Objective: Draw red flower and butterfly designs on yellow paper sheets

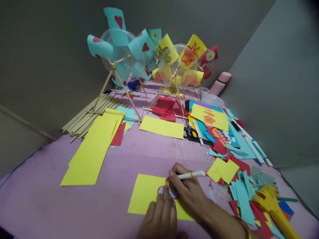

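Observation:
A yellow paper rectangle (146, 192) lies on the pink-covered table, near its front edge. On it rests a small pale cut-out shape (173, 192) with a red outline, partly hidden by fingers. My left hand (160, 217) presses its extended fingertips on the cut-out and the yellow paper. My right hand (188, 189) is closed around a white marker (193, 175), its tip at the cut-out's upper edge. The marker's back end points right.
Yellow strips (92, 152) lie left and another yellow sheet (161, 126) ahead. Behind stand paper windmills (124, 43) on stick frames, beside bundled sticks (87, 116). Black scissors (191, 132), paper scraps (243, 196) and a yellow tool (272, 207) are at the right.

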The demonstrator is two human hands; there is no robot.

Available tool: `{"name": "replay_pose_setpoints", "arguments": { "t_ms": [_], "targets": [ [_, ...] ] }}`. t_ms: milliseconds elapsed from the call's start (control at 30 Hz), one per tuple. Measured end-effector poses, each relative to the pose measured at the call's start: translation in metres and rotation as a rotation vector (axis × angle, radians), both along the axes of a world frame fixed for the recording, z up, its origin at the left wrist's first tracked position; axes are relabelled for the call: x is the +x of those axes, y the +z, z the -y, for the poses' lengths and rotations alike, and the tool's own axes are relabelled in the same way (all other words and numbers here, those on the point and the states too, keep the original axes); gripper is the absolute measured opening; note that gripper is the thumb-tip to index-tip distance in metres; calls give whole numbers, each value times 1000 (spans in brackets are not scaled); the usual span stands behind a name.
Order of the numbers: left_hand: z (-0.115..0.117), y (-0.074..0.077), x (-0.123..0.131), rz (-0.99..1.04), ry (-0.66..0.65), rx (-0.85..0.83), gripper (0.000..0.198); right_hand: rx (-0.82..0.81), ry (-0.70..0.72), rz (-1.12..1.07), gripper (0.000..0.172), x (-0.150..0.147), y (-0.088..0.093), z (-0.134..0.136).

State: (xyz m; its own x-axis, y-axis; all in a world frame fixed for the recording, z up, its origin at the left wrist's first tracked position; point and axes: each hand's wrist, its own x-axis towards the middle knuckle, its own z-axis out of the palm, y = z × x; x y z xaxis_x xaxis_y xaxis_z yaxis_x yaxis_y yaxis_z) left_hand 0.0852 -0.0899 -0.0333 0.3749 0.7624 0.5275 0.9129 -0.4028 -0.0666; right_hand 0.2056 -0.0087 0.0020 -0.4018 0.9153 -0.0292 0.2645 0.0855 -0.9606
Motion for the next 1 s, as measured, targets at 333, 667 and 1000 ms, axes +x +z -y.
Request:
{"name": "replay_pose_setpoints", "arguments": {
  "t_ms": [333,667,1000],
  "targets": [
    [0,-1,-2,-21,-14,2,59,-68,-216,-167,31,4,-2,0],
    [-4,7,-15,-190,-156,-8,54,38,-163,6,33,15,-2,5],
    [-2,10,-10,-79,-82,-93,48,71,-156,52,34,13,0,3]
  ]
}}
